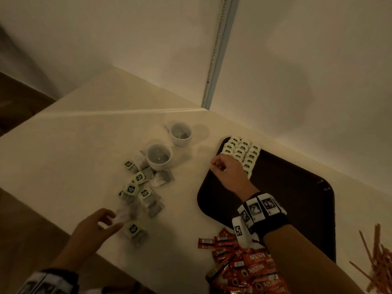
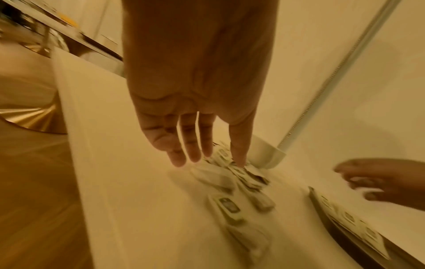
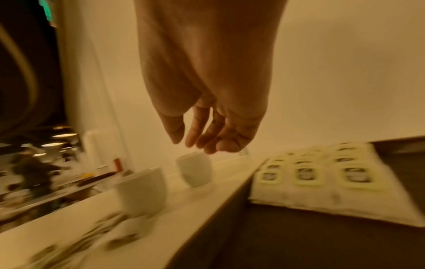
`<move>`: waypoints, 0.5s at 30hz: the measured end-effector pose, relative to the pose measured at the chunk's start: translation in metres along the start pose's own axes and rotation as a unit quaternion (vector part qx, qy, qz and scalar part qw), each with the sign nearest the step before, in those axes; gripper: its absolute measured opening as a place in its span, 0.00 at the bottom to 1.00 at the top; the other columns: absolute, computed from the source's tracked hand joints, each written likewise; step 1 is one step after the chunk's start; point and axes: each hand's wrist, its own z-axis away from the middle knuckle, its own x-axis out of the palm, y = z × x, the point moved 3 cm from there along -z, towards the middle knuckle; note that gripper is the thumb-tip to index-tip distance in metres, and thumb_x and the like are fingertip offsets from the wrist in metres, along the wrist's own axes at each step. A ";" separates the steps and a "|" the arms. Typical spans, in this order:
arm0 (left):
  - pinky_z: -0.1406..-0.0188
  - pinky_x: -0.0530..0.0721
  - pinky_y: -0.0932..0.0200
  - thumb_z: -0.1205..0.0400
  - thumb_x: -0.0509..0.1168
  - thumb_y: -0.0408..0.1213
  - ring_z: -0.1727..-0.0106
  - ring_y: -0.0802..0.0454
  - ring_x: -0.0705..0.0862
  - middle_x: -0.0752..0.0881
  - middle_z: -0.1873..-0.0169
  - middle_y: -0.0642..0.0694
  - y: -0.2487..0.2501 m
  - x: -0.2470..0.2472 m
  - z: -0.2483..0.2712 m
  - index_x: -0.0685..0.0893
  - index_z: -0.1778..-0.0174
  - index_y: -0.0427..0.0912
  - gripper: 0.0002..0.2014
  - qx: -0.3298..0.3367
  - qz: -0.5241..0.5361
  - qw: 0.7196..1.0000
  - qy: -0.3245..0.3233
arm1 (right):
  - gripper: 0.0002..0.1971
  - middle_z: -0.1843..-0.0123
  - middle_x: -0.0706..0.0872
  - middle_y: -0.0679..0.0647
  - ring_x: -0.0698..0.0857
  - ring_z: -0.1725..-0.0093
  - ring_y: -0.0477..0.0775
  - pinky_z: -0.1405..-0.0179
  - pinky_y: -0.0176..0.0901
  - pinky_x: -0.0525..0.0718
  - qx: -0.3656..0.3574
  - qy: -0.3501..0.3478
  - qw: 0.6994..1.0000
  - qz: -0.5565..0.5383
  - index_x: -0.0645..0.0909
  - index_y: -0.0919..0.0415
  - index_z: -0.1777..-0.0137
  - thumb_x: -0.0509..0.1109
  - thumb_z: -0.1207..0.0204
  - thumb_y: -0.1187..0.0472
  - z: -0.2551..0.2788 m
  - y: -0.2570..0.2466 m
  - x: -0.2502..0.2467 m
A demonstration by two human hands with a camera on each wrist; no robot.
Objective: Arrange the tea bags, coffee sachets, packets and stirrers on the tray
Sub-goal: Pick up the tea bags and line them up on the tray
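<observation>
A dark tray (image 1: 292,200) lies on the white counter at the right, with several tea bags (image 1: 244,151) laid in neat rows at its far left corner. Loose tea bags (image 1: 140,194) lie scattered on the counter left of the tray. My left hand (image 1: 101,223) hovers over the near end of that pile with straight fingers (image 2: 190,145), holding nothing. My right hand (image 1: 220,168) hangs above the tray's left edge beside the rows, fingers (image 3: 200,134) loosely curled and empty. Red coffee sachets (image 1: 244,266) lie in a heap at the near edge. Brown stirrers (image 1: 377,257) lie at the far right.
Two white cups (image 1: 159,155) (image 1: 181,132) stand on the counter between the loose tea bags and the tray. A wall with a vertical metal strip (image 1: 218,52) rises right behind the counter. The counter's left edge (image 1: 42,181) drops to a wooden floor.
</observation>
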 end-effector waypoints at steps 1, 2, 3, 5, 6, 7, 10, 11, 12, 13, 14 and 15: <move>0.63 0.77 0.59 0.24 0.72 0.46 0.60 0.52 0.82 0.82 0.56 0.51 0.005 0.006 -0.002 0.78 0.50 0.50 0.12 -0.002 -0.022 1.000 -0.008 | 0.06 0.55 0.82 0.51 0.79 0.59 0.46 0.62 0.25 0.73 -0.020 -0.042 0.999 0.003 0.82 0.60 0.49 0.69 0.22 0.59 0.004 -0.013 0.015; 0.64 0.75 0.60 0.24 0.72 0.49 0.60 0.53 0.80 0.80 0.55 0.51 0.008 0.013 -0.004 0.76 0.49 0.49 0.15 -0.008 -0.044 0.999 -0.017 | 0.06 0.55 0.82 0.52 0.79 0.59 0.46 0.61 0.27 0.74 -0.030 -0.085 0.996 0.007 0.82 0.60 0.49 0.69 0.22 0.59 0.008 -0.025 0.031; 0.66 0.73 0.61 0.25 0.72 0.52 0.61 0.54 0.78 0.78 0.56 0.50 0.011 0.020 -0.006 0.75 0.49 0.48 0.18 -0.013 -0.062 0.998 -0.023 | 0.08 0.53 0.83 0.53 0.79 0.58 0.46 0.59 0.30 0.76 -0.032 -0.127 0.991 0.011 0.83 0.61 0.48 0.70 0.23 0.59 0.012 -0.034 0.047; 0.66 0.69 0.58 0.26 0.72 0.56 0.61 0.52 0.75 0.76 0.57 0.48 0.016 0.032 -0.008 0.73 0.50 0.46 0.21 -0.015 -0.087 0.996 -0.019 | 0.10 0.49 0.85 0.56 0.81 0.53 0.49 0.52 0.37 0.79 -0.024 -0.191 0.981 0.034 0.83 0.62 0.45 0.70 0.23 0.58 0.020 -0.048 0.075; 0.65 0.68 0.58 0.27 0.72 0.57 0.60 0.51 0.74 0.75 0.57 0.48 0.018 0.036 -0.008 0.72 0.51 0.45 0.22 -0.017 -0.092 0.996 -0.009 | 0.12 0.46 0.85 0.58 0.82 0.50 0.52 0.49 0.41 0.80 -0.018 -0.214 0.975 0.054 0.82 0.63 0.43 0.70 0.23 0.57 0.024 -0.053 0.088; 0.64 0.67 0.58 0.26 0.71 0.57 0.58 0.50 0.74 0.74 0.57 0.48 0.019 0.040 -0.008 0.71 0.52 0.45 0.23 -0.017 -0.097 0.995 0.001 | 0.14 0.44 0.85 0.60 0.83 0.46 0.55 0.45 0.43 0.79 -0.011 -0.229 0.971 0.073 0.81 0.63 0.41 0.69 0.23 0.57 0.027 -0.056 0.099; 0.59 0.69 0.58 0.24 0.70 0.52 0.51 0.46 0.76 0.75 0.51 0.45 0.019 0.049 -0.007 0.70 0.47 0.43 0.21 -0.006 -0.135 0.991 0.018 | 0.20 0.37 0.81 0.61 0.80 0.38 0.58 0.41 0.45 0.76 0.026 -0.226 0.969 0.100 0.77 0.64 0.34 0.68 0.22 0.54 0.034 -0.066 0.124; 0.58 0.71 0.57 0.22 0.69 0.49 0.49 0.45 0.77 0.75 0.48 0.43 0.018 0.051 -0.006 0.70 0.46 0.42 0.20 -0.002 -0.145 0.989 0.022 | 0.21 0.36 0.80 0.61 0.79 0.37 0.60 0.40 0.45 0.75 0.033 -0.218 0.970 0.106 0.75 0.66 0.33 0.67 0.21 0.54 0.035 -0.068 0.132; 0.58 0.71 0.57 0.21 0.68 0.47 0.48 0.43 0.77 0.76 0.48 0.42 0.019 0.052 -0.007 0.70 0.45 0.42 0.18 0.003 -0.147 0.989 0.026 | 0.22 0.35 0.79 0.62 0.78 0.36 0.61 0.39 0.46 0.75 0.039 -0.207 0.971 0.112 0.75 0.67 0.33 0.67 0.21 0.53 0.036 -0.071 0.140; 0.59 0.71 0.57 0.21 0.68 0.44 0.48 0.43 0.78 0.76 0.49 0.42 0.019 0.053 -0.007 0.69 0.46 0.42 0.16 0.008 -0.146 0.989 0.027 | 0.23 0.34 0.78 0.64 0.78 0.35 0.63 0.39 0.47 0.75 0.047 -0.194 0.973 0.117 0.73 0.67 0.34 0.68 0.22 0.52 0.037 -0.074 0.148; 0.60 0.70 0.57 0.21 0.68 0.42 0.48 0.43 0.78 0.77 0.49 0.42 0.019 0.053 -0.007 0.69 0.47 0.42 0.15 0.014 -0.142 0.989 0.029 | 0.26 0.34 0.77 0.64 0.77 0.35 0.64 0.38 0.49 0.75 0.058 -0.179 0.975 0.122 0.72 0.67 0.33 0.69 0.23 0.50 0.038 -0.077 0.154; 0.60 0.70 0.57 0.21 0.68 0.41 0.49 0.43 0.79 0.77 0.50 0.42 0.019 0.053 -0.008 0.68 0.47 0.42 0.15 0.018 -0.139 0.990 0.030 | 0.29 0.33 0.76 0.65 0.75 0.34 0.64 0.37 0.51 0.76 0.070 -0.164 0.975 0.131 0.70 0.67 0.32 0.70 0.25 0.48 0.039 -0.080 0.160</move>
